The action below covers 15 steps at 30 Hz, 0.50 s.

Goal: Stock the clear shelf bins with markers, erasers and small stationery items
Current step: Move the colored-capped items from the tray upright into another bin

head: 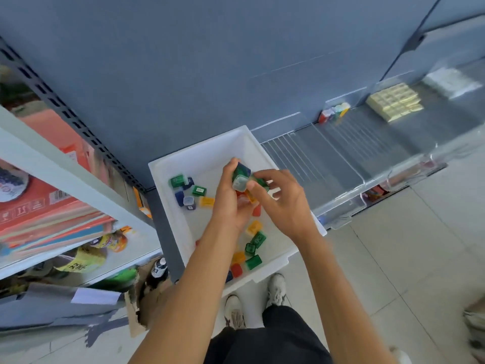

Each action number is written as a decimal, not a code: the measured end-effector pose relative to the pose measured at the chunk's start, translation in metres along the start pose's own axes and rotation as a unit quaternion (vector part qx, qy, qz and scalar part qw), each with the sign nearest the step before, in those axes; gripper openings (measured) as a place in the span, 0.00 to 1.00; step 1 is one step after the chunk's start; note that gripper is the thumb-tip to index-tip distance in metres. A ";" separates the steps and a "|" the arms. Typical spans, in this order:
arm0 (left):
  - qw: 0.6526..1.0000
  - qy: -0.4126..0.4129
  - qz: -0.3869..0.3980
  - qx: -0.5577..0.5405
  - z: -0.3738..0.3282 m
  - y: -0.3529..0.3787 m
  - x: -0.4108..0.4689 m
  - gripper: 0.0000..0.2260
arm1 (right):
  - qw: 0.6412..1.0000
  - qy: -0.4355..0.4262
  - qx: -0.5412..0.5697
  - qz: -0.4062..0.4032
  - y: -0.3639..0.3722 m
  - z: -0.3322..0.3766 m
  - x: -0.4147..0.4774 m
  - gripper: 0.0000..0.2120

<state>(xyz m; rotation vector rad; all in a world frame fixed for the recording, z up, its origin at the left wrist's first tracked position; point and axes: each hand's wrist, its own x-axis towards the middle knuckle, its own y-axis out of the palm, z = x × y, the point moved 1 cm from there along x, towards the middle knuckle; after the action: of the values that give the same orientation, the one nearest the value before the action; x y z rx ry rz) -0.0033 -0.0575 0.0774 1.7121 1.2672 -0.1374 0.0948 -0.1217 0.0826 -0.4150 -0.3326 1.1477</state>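
Note:
A white plastic tray point(199, 153) rests on the lower shelf edge and holds several small coloured boxes point(202, 191) in green, blue, yellow and red. My left hand point(231, 203) grips a small stack of these boxes point(241, 177) over the tray's middle. My right hand point(284, 203) reaches in from the right and pinches the same stack with thumb and fingers. To the right, the clear shelf bins point(338, 153) sit in a row; one back corner holds a few coloured boxes point(333, 112), another holds pale yellow packs point(395, 102).
A grey metal shelf upright point(52, 101) and shelves of folders and packets point(47, 214) stand at the left. A torn cardboard box with a bottle point(157, 271) sits on the floor. My shoes point(254, 298) are under the tray; tiled floor extends to the right.

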 end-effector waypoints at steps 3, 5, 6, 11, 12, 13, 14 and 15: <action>0.999 -0.001 0.036 0.026 0.004 0.028 -0.003 0.17 | 0.999 -0.006 0.011 -0.047 -0.026 0.007 -0.004 0.13; 0.998 -0.006 0.060 0.034 0.008 0.050 -0.004 0.16 | 0.997 -0.008 0.016 -0.078 -0.046 0.007 -0.006 0.09; 0.997 -0.010 0.068 0.034 0.010 0.063 -0.005 0.15 | 0.996 -0.007 0.015 -0.091 -0.056 0.006 -0.006 0.09; 0.991 -0.023 0.115 0.071 0.035 0.127 -0.003 0.14 | 0.989 0.007 0.024 -0.149 -0.116 -0.005 -0.009 0.12; 0.989 -0.026 0.128 0.075 0.042 0.139 -0.002 0.13 | 0.987 0.007 0.025 -0.156 -0.128 -0.008 -0.011 0.12; 0.986 -0.029 0.141 0.082 0.050 0.150 -0.002 0.13 | 0.986 0.005 0.025 -0.163 -0.141 -0.012 -0.013 0.12; 0.984 -0.032 0.151 0.086 0.058 0.162 -0.001 0.13 | 0.985 0.004 0.025 -0.172 -0.154 -0.016 -0.014 0.12; 0.983 -0.032 0.159 0.089 0.067 0.173 0.001 0.14 | 0.983 0.004 0.028 -0.182 -0.168 -0.020 -0.016 0.12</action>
<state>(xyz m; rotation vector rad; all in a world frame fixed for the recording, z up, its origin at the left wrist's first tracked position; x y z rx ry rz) 0.1607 -0.1051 0.1488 2.0245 0.9430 -0.1172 0.2329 -0.1985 0.1448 -0.2939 -0.3518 0.7952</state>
